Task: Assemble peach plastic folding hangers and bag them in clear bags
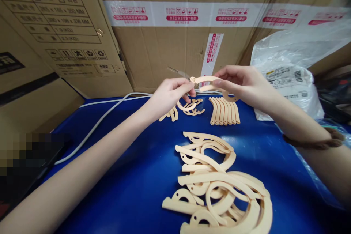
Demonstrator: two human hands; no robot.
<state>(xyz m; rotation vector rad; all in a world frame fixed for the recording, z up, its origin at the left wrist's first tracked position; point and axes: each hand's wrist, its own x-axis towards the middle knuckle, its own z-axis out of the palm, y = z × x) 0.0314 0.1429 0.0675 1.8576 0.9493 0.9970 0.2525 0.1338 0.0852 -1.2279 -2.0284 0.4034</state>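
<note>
A cream plastic folding hanger (206, 79) is held up over the far part of the blue table, between my two hands. My right hand (244, 80) is closed around its curved arms, thumb in front, and a rounded end shows below the fingers. At the hanger's left end, my left hand (177, 93) pinches with thumb and fingers by a small round joint; exactly what sits between those fingertips is hidden. Beneath my left hand lie small curved hook pieces (193, 106) and short curved parts (172, 113). A neat row of wavy cream arms (224, 111) lies below my right hand.
Nearer me, a pile of cream folded hangers (219, 186) covers the blue table (123, 190). Cardboard boxes (153, 51) wall the back and left. A white cable (95, 128) runs along the left; a white plastic bag (290, 76) stands at right.
</note>
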